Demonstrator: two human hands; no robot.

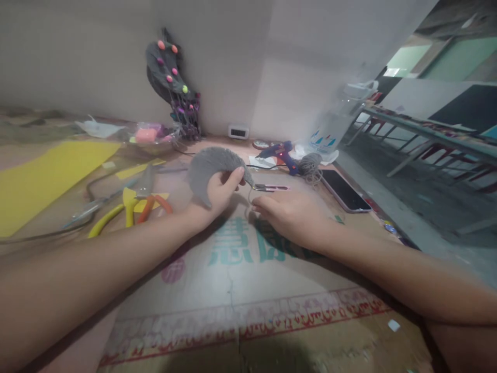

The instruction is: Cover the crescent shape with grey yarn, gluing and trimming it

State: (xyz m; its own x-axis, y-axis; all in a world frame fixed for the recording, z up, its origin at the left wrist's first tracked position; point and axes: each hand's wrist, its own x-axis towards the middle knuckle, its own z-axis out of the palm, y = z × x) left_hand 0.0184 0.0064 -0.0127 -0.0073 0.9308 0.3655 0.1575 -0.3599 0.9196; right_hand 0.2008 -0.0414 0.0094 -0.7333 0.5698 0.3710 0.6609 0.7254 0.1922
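Observation:
My left hand (219,192) is closed around a grey fan-shaped tuft of yarn (209,165), held a little above the table with the thumb on its right end. My right hand (289,212) rests palm down on the printed sack cloth (248,290), fingers curled near a thin grey thread (249,199). Just beyond its fingertips lie small pink-handled snips (271,187); whether the fingers touch them I cannot tell.
A blue glue gun (282,153), a grey yarn ball (309,166) and a phone (345,190) lie to the right. Yellow and orange scissors (130,206) and yellow foam sheets (39,181) lie to the left. A grey beaded hanging (173,83) stands in the corner.

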